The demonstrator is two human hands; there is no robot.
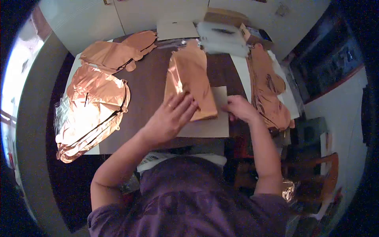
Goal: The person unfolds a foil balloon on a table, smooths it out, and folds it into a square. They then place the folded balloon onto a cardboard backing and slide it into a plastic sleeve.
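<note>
A flat, copper-coloured foil balloon [195,75] lies folded in the middle of the table, its lower part over a piece of cardboard [211,129]. My left hand [171,114] rests on the lower left of this foil, fingers stretched out and lying flat. At the right edge of the cardboard is my right hand [239,108], its fingers curled together. What those fingers hold, if anything, is too small to make out.
More flat copper foil balloons lie around: a shiny stack [92,98] at left, a matte pile [118,51] at back left and a long pile [266,87] at right. Clear plastic packaging [223,37] and a cardboard box [254,33] stand at the back. A wooden chair [329,170] is at lower right.
</note>
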